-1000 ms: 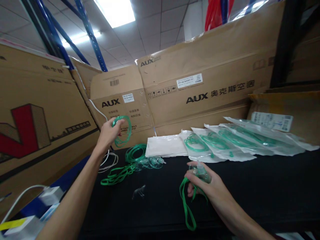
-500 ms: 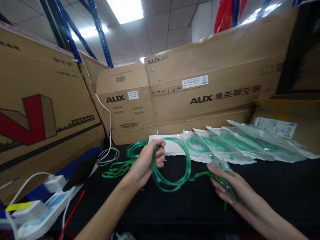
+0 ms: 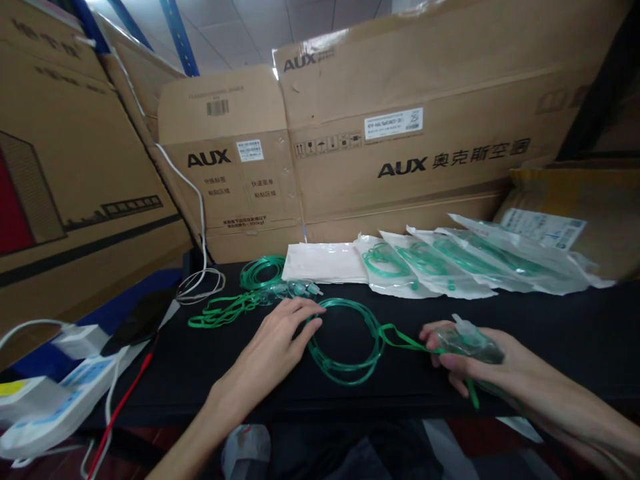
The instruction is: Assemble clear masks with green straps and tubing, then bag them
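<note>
The left hand (image 3: 280, 333) has its fingers on the left edge of a ring of green tube (image 3: 347, 383); I can't tell if they pinch it or just rest there. The right hand (image 3: 515, 363), out to the right of the ring, is curled around a see-through mask (image 3: 465, 345).

The step in hand looks like setting the ring neatly on the dark surface (image 3: 415, 387) while the mask is held. The next move seems to call for keeping the loops together and not tugging the green strap (image 3: 417, 345), which runs from the ring's right edge to the right hand.

The ring is round and shiny, with a few loops bunched side by side. The mask is thin and clear, with a pale plug (image 3: 465, 327) on top.

Behind the ring, to its left, are another green coil (image 3: 263, 272), more straps (image 3: 225, 312) and another mask (image 3: 295, 289). Straight behind the ring are white packets (image 3: 326, 263). Behind it and to the right, clear bags (image 3: 387, 270) with green tubes inside lie in a row.
</note>
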The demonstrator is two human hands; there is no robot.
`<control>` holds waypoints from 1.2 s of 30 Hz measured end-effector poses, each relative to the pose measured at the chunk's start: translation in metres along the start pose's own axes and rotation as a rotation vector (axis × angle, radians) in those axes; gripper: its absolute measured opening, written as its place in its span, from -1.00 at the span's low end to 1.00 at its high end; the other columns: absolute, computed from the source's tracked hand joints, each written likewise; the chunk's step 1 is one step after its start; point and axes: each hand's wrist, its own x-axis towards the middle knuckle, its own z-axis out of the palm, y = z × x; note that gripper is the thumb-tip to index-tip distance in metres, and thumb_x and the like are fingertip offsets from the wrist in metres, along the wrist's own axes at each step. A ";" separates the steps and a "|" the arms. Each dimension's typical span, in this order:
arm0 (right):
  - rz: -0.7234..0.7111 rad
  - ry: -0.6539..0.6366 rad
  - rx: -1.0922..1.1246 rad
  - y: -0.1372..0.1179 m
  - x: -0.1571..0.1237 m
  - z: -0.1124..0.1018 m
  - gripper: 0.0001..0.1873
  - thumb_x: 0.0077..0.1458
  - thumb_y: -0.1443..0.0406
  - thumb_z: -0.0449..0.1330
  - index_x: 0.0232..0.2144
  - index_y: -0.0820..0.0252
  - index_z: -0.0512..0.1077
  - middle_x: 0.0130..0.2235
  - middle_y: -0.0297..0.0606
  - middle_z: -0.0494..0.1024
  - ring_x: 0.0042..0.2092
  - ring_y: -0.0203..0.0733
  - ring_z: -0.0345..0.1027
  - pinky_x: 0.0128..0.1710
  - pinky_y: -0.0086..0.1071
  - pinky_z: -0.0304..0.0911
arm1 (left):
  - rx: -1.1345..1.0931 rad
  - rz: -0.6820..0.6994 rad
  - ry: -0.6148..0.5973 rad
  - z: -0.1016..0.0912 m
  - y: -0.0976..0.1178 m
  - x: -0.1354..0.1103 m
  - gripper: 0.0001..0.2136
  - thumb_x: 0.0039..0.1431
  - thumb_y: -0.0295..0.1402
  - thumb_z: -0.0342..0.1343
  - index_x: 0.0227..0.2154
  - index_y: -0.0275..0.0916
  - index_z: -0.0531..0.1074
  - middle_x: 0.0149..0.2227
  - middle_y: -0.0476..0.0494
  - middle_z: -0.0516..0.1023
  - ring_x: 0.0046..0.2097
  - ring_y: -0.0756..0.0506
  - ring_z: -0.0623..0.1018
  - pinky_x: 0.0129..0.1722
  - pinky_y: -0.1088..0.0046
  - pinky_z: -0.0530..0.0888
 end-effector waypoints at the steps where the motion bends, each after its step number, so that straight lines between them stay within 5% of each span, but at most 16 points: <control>1: -0.029 -0.013 -0.039 -0.004 0.001 0.001 -0.56 -0.06 0.00 0.46 -0.22 0.15 0.62 -0.27 -0.17 0.63 -0.33 -0.12 0.45 -0.32 -0.34 0.36 | -0.032 0.040 -0.044 -0.003 0.001 -0.005 -0.77 0.44 -0.28 0.00 -0.03 -0.10 0.54 0.03 -0.11 0.59 0.11 -0.14 0.53 0.20 0.23 0.42; 6: -0.118 -0.143 -0.109 -0.026 0.004 0.008 -0.65 -0.05 0.02 0.45 -0.30 0.12 0.63 -0.05 -0.03 0.64 0.07 0.23 0.47 0.07 -0.08 0.35 | -0.080 0.077 -0.203 -0.007 0.001 -0.024 -0.83 0.36 -0.31 0.14 -0.04 -0.06 0.55 -0.01 -0.06 0.59 0.06 -0.10 0.54 0.10 0.34 0.48; 11: -0.051 -0.302 0.199 -0.045 0.007 0.026 -0.58 0.02 0.12 0.44 -0.13 0.12 0.45 -0.44 -0.27 0.59 -0.37 -0.06 0.54 -0.25 -0.17 0.47 | -0.063 0.128 -0.262 -0.004 0.002 -0.021 -0.83 0.32 -0.33 0.20 -0.06 -0.08 0.57 0.00 -0.05 0.59 0.08 -0.10 0.52 0.10 0.37 0.46; 14: 0.064 -0.408 0.338 -0.055 0.014 0.043 -0.54 0.04 0.10 0.42 -0.12 0.04 0.30 -0.54 -0.52 0.42 -0.67 -0.41 0.15 -0.60 -0.38 0.38 | -0.108 0.131 -0.248 -0.001 0.000 -0.019 -0.86 0.34 -0.36 0.17 -0.09 -0.12 0.56 -0.04 -0.04 0.60 0.05 -0.08 0.53 0.08 0.41 0.45; 17: 0.157 -0.437 0.270 -0.060 0.026 0.056 -0.54 0.07 0.01 0.39 -0.17 0.01 0.25 -0.49 -0.55 0.38 -0.68 -0.53 -0.09 -0.77 -0.62 0.09 | -0.161 0.103 -0.241 0.002 -0.002 -0.018 -0.89 0.33 -0.36 0.19 -0.13 -0.11 0.56 -0.08 -0.02 0.61 0.02 -0.07 0.54 0.06 0.43 0.45; 25: -0.066 -0.457 -0.016 -0.034 0.067 0.070 -0.52 0.03 -0.01 0.41 -0.17 0.17 0.44 -0.47 -0.49 0.35 -0.56 -0.46 0.06 -0.66 -0.61 0.06 | -0.230 0.062 -0.180 0.013 0.004 -0.016 -0.86 0.36 -0.29 0.16 -0.08 -0.05 0.55 -0.09 0.01 0.64 -0.02 -0.08 0.58 0.02 0.45 0.44; 32: -0.032 -0.516 -0.033 -0.028 0.063 0.066 -0.50 0.18 -0.11 0.24 -0.22 0.23 0.50 -0.27 -0.28 0.50 -0.49 -0.44 0.04 -0.60 -0.60 -0.01 | -0.260 -0.004 -0.016 0.027 -0.001 -0.017 -0.84 0.38 -0.38 0.12 -0.12 -0.07 0.59 -0.09 0.02 0.67 -0.08 -0.06 0.62 0.00 0.49 0.46; 36: -0.054 -0.516 -0.153 -0.034 0.061 0.064 -0.48 0.20 -0.13 0.18 -0.19 0.20 0.53 -0.24 -0.24 0.55 -0.41 -0.35 0.19 -0.53 -0.57 0.15 | -0.277 -0.013 0.051 0.030 -0.002 -0.016 -0.85 0.34 -0.34 0.17 -0.12 -0.09 0.61 -0.12 -0.02 0.67 -0.10 -0.09 0.63 -0.05 0.46 0.48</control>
